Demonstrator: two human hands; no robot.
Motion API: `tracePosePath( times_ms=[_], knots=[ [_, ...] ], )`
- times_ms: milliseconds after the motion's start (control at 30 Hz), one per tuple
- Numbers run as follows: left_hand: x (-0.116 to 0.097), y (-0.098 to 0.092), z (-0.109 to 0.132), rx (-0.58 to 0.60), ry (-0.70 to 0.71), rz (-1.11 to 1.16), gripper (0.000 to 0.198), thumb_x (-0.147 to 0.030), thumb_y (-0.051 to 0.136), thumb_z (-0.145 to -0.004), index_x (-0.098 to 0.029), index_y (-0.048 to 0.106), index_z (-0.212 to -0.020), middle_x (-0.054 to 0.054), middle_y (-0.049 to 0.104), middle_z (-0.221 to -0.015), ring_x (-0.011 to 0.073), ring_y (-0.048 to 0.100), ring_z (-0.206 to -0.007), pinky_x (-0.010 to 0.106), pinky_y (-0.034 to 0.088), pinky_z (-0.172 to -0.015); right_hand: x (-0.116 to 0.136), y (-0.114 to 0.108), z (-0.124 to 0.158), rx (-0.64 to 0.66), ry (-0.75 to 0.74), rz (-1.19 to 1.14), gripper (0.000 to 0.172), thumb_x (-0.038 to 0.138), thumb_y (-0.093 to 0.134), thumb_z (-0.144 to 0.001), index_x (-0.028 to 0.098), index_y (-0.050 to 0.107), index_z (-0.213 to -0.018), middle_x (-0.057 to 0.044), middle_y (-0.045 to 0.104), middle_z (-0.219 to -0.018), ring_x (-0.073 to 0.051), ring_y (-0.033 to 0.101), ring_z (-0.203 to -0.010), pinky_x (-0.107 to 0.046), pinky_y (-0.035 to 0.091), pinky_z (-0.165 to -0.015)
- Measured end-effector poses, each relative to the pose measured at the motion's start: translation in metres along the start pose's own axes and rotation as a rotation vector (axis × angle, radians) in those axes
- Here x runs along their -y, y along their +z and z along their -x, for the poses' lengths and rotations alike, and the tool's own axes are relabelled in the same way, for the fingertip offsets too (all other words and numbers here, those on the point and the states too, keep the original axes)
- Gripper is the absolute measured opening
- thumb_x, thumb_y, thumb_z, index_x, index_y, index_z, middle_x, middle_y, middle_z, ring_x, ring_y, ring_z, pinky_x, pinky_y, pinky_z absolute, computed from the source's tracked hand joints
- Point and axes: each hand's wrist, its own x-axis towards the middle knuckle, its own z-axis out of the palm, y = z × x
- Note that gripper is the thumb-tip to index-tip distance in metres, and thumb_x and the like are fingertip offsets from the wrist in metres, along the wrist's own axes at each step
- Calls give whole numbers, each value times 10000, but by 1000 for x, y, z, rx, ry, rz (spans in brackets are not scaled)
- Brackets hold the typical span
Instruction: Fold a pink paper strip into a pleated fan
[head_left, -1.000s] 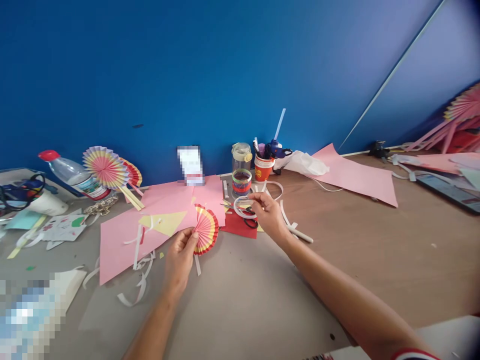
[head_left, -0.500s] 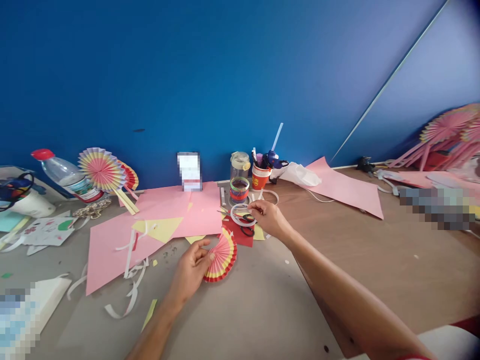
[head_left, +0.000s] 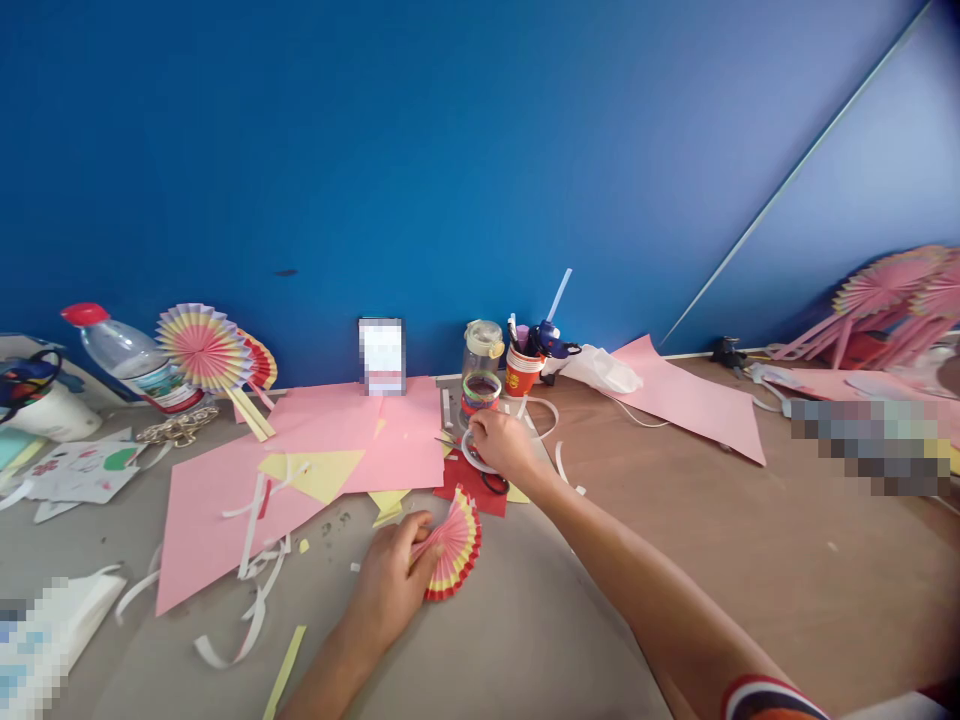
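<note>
My left hand point(head_left: 397, 575) is closed around the folded end of a half-round pleated paper fan point(head_left: 459, 560), pink with yellow and red bands, held just above the table. My right hand point(head_left: 504, 440) reaches across to a roll of white tape point(head_left: 470, 456), fingers pinched at its upper rim and covering much of it. Beneath the roll lie scissors point(head_left: 495, 484) with black handles, partly hidden, on a sheet of red paper point(head_left: 490, 502). Right behind that hand stands a clear drinking bottle point(head_left: 482, 350).
Pink card sheets point(head_left: 405, 440) and yellow paper point(head_left: 322, 475) lie left of centre, with white strips point(head_left: 255, 620) around them. A red cup of pens point(head_left: 523, 372), a propped phone point(head_left: 382, 355), a plastic bottle point(head_left: 127, 350) and finished fans point(head_left: 202, 345) stand along the blue wall.
My right hand has moved left over the tape roll, its fingers now more curled. My left hand, with the fan, has shifted slightly right and lower in view. The whole view has tilted a little.
</note>
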Motion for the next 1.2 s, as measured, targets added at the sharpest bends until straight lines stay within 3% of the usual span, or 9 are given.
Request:
tracePosePath(
  times_ms=[133,267,333,433,567,733,933,1200],
  knots=[
    [2,-2,-1,-76,123,-132,257,-344,655,-734,-251,676,-973,87,706,-868,276,634,-847,374,483,-760,-6,-12,8,-34,-33,-37,219,155,452,-825,192,665,-790,-53,690,-809,-176,613,-749,-247,404,-663],
    [2,-2,-1,-90,274,-329,221,-327,557,-815,-227,637,-996,61,709,-839,250,638,-800,391,472,-781,-20,-28,8,-316,-50,-164,173,161,465,-806,174,636,-827,-52,650,-828,-173,586,-779,-256,420,-703],
    [1,-3,-1,-78,346,-429,202,-303,507,-849,-223,621,-995,49,706,-852,235,637,-794,411,450,-823,-24,-32,3,-384,-45,-174,148,167,480,-795,174,627,-798,-45,616,-791,-167,563,-727,-260,420,-664],
    [1,-5,-1,-64,414,-553,165,-290,505,-860,-237,625,-962,38,689,-905,223,625,-844,415,426,-856,-21,-32,-5,-394,-94,-112,157,220,504,-814,166,642,-864,-69,588,-864,-178,553,-761,-279,435,-691],
    [4,-6,-1,-134,459,-630,149,-293,541,-841,-247,637,-945,50,661,-994,234,599,-925,449,386,-920,-4,-26,-16,-364,-174,144,266,339,559,-824,147,661,-977,-125,560,-984,-251,511,-930,-363,409,-835],
    [9,-5,-1,-192,494,-609,162,-275,550,-830,-238,624,-969,64,649,-1031,248,585,-963,479,375,-948,10,-17,-31,-289,-138,312,167,292,568,-822,174,682,-790,-110,584,-905,-272,454,-947,-396,345,-846],
    [6,-8,-2,-237,495,-533,155,-300,544,-845,-224,617,-959,71,645,-1035,244,593,-954,502,381,-963,11,-19,-36,-371,-50,33,166,175,542,-801,187,647,-674,-65,629,-885,-233,483,-906,-366,337,-803],
    [-1,-12,-1,-295,381,-205,169,-273,485,-873,-201,623,-940,89,619,-1053,214,579,-1023,353,493,-862,19,-47,-7,-386,-199,-582,105,228,564,-798,194,617,-715,-19,610,-826,-162,561,-839,-297,409,-797]
  ],
)
